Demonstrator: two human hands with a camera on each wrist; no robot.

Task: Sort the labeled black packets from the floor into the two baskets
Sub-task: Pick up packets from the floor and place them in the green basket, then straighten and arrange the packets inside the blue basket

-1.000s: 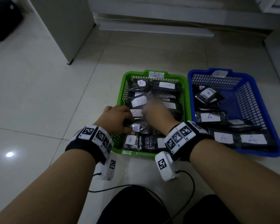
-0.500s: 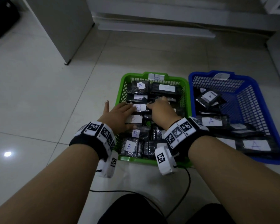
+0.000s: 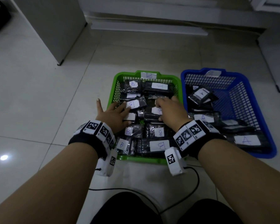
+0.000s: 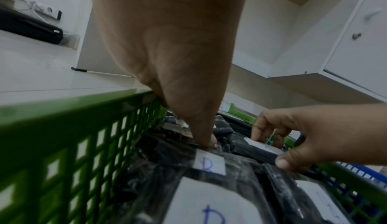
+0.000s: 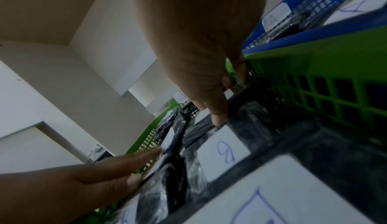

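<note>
The green basket [image 3: 141,159] is tagged B and full of black packets with B labels [image 3: 159,145]. Beside it on the right, the blue basket [image 3: 249,113] holds black packets labelled A [image 3: 247,140]. My left hand [image 3: 115,112] lies flat with its fingers spread, pressing on packets at the green basket's left side [image 4: 62,111]. My right hand [image 3: 170,109] is in the middle of that basket. Its fingers curl over the far edge of a B packet [image 3: 157,111] and its thumb presses the near edge [image 5: 217,120]. No packets show on the floor.
Both baskets stand side by side on pale floor tiles. A white cabinet [image 3: 55,29] rises at the back left and white furniture [image 3: 278,62] at the right. A black cable [image 3: 192,183] loops in front of the baskets, just ahead of my knees [image 3: 128,207].
My left hand has uncurled and now lies flat with its fingers spread. Both hands have reached a little deeper into the green basket, the right one toward its middle.
</note>
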